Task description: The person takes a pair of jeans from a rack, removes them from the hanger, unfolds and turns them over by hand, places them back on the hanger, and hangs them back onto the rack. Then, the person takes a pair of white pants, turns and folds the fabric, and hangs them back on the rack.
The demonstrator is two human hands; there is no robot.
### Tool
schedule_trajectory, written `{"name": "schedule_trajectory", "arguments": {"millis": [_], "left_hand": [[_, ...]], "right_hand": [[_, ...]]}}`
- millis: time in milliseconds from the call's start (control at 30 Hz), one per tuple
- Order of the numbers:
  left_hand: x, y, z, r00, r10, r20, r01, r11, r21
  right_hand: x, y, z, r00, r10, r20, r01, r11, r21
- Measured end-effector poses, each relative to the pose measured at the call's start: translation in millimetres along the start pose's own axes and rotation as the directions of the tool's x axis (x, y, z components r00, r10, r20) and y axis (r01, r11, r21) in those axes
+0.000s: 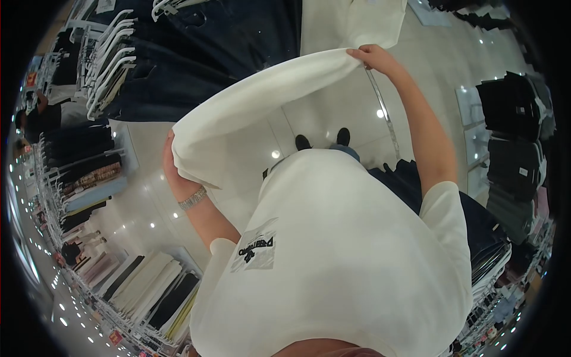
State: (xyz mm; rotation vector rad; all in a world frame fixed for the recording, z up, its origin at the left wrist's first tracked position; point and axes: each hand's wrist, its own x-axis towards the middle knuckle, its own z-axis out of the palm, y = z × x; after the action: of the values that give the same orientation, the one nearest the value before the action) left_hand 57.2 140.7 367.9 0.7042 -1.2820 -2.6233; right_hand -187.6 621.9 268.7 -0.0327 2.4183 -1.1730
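An off-white garment [267, 83] is stretched in a long arc between my two hands, in front of my body. My left hand [174, 163], with a metal-banded watch [193, 198] on its wrist, grips the near left end; the cloth hides some of its fingers. At the far right end, my right hand [375, 58] pinches the upper edge between thumb and fingers. The fabric hangs partly folded, so I cannot tell its exact kind. Just beyond my right hand hangs a cream garment [333, 27].
Dark jeans [178, 65] hang from white hangers [113, 59] at the upper left. Racks of trousers [146, 285] stand lower left, and stacks of dark folded clothes [511, 137] at right. A metal rail [383, 113] runs below my right hand. A person [47, 122] is at far left.
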Motion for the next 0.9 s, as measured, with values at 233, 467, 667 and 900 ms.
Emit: {"name": "schedule_trajectory", "arguments": {"millis": [233, 467, 667, 900], "left_hand": [[-17, -23, 91, 0.983, -0.007, 0.182, 0.028, 0.993, -0.118], [-18, -30, 161, 0.942, -0.019, 0.336, 0.019, 1.000, 0.003], [-19, -36, 176, 0.913, -0.055, 0.404, 0.042, 0.998, 0.041], [-48, -36, 197, 0.892, -0.104, 0.439, -0.024, 0.961, 0.277]], "right_hand": [[11, 96, 73, 0.990, 0.123, -0.075, -0.084, 0.916, 0.393], [-47, 85, 159, 0.949, 0.259, -0.179, -0.020, 0.618, 0.786], [-77, 78, 169, 0.796, 0.404, -0.451, 0.202, 0.525, 0.827], [-70, 67, 160, 0.801, 0.525, -0.288, 0.195, 0.226, 0.955]]}}
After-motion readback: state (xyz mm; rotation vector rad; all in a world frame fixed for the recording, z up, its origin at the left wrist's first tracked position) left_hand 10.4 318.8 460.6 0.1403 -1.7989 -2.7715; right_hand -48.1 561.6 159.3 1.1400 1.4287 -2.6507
